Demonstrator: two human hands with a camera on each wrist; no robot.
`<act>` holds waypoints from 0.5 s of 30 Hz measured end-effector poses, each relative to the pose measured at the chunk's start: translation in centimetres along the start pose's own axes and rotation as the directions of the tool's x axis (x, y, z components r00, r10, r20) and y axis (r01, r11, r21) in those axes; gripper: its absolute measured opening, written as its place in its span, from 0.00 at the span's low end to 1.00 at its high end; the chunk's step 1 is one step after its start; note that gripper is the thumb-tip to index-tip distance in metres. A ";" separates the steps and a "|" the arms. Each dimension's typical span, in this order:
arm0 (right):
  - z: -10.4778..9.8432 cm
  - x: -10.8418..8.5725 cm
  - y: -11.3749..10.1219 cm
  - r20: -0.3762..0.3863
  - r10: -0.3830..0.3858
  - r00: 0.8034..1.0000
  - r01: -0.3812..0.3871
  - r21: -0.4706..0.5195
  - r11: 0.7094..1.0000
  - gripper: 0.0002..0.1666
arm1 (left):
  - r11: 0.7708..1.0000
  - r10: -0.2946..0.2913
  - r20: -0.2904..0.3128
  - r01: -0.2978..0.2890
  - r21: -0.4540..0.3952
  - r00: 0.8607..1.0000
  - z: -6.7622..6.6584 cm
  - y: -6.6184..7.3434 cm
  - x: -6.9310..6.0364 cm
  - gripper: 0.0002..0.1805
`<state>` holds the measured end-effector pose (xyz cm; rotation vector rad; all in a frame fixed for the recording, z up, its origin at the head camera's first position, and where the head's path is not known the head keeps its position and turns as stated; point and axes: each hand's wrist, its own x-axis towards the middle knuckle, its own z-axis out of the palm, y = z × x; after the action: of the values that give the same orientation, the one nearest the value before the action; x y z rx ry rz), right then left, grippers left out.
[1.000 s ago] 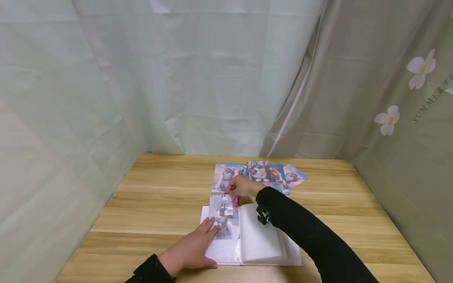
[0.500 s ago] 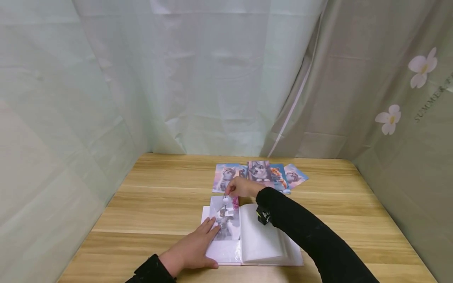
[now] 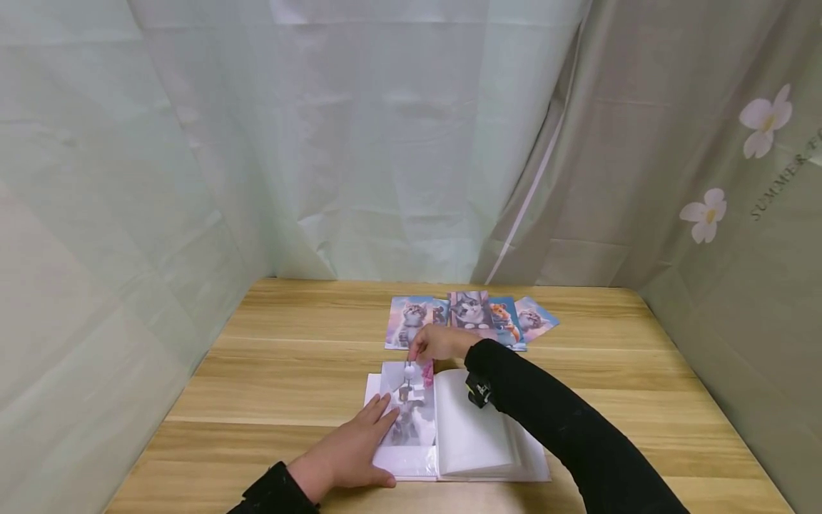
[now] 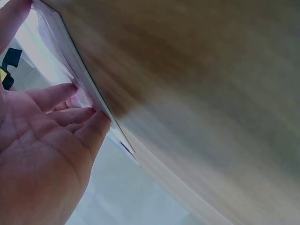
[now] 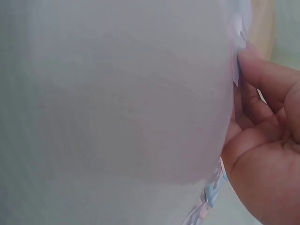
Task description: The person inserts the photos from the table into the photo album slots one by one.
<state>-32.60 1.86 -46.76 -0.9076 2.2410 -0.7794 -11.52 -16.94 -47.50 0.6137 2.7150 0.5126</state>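
Note:
An open photo album (image 3: 475,425) with white pages lies on the table. A cat picture card (image 3: 419,410) sits partly in the clear sleeve of its left page, with its top edge sticking out. My right hand (image 3: 442,343) pinches that top edge between thumb and fingers; the right wrist view shows the thumb on the card (image 5: 237,51). My left hand (image 3: 349,453) rests on the left page with fingers spread and extended, fingertips at the card's left side. In the left wrist view, the left hand's fingers (image 4: 91,133) touch the album's edge.
Behind the album lie several cat and animal picture cards, among them a kitten card (image 3: 406,318), a grey cat card (image 3: 467,310) and a tilted card (image 3: 536,319) at the right. Curtains (image 3: 411,143) stand around the wooden table (image 3: 289,357).
The picture card has slid down toward me, deeper into the sleeve, with my right hand moving slightly down along with it. My left hand has stayed in place.

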 end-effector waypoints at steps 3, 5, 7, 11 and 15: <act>0.1 0.1 0.0 0.020 -0.004 1.000 0.004 0.016 1.000 0.08 | 1.000 -0.002 0.004 0.002 -0.001 1.000 0.0 0.0 0.0 0.58; 0.2 0.0 -0.1 0.033 -0.006 0.999 0.005 0.031 1.000 0.08 | 1.000 -0.005 0.010 0.005 -0.001 1.000 -0.1 0.0 0.0 0.58; 0.3 0.0 -0.1 0.044 -0.014 0.999 0.013 0.034 0.999 0.08 | 1.000 -0.009 0.014 0.009 -0.004 1.000 -0.1 0.0 0.0 0.58; 0.5 0.0 -0.2 0.054 -0.032 0.998 0.031 0.032 0.999 0.08 | 1.000 -0.004 0.010 0.004 -0.001 1.000 0.0 0.0 0.0 0.58; 0.6 -0.1 -0.4 0.069 -0.038 0.997 0.036 0.032 0.999 0.07 | 1.000 -0.003 0.004 0.003 0.004 1.000 -0.1 0.0 0.1 0.58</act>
<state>-31.97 1.50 -46.91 -0.9492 2.1519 -0.7855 -11.60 -16.95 -47.44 0.6115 2.7138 0.5049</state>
